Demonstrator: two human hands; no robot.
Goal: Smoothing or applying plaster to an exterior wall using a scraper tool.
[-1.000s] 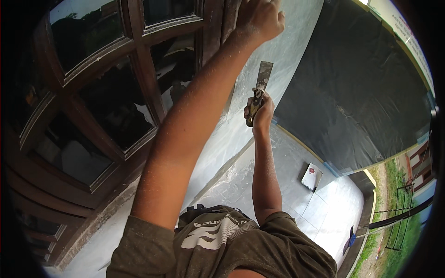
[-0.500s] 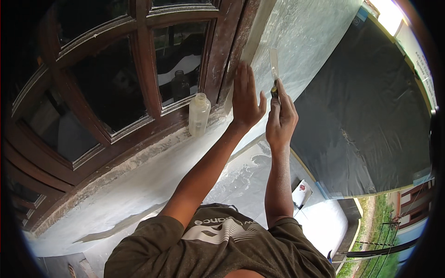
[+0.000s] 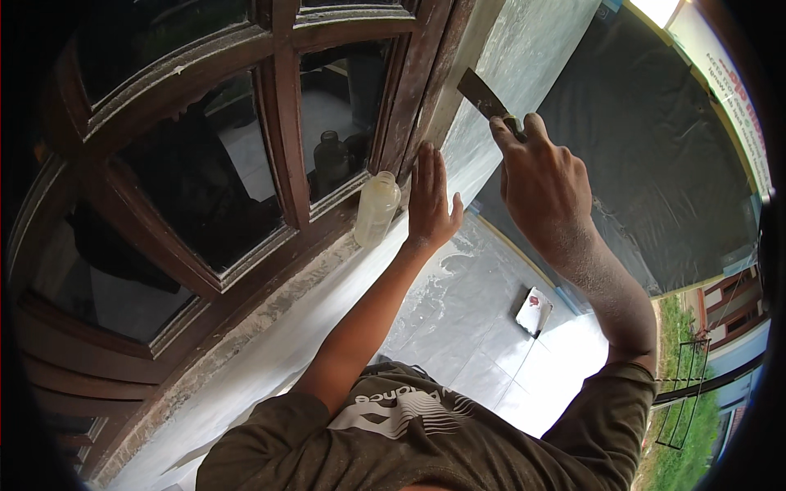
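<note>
A putty knife is gripped in my right hand, its dark flat blade pointing up and left over the edge of the grey plastered wall. Whitish dust coats my right wrist and forearm. My left hand lies open, fingers straight and held together with the thumb apart, beside the wooden window frame. Whether its palm touches the wall is hard to tell. Just left of that hand, a translucent plastic bottle without a cap stands on the sill.
Dark plastic sheeting with taped edges hangs at the right. Below, a small white tray with a red mark lies on the tiled floor, which has white smears. Glass panes fill the brown window at the left.
My right hand has moved right and turned, so the putty knife's blade now slants left and shows its flat face. My left hand has shifted slightly down along the frame.
</note>
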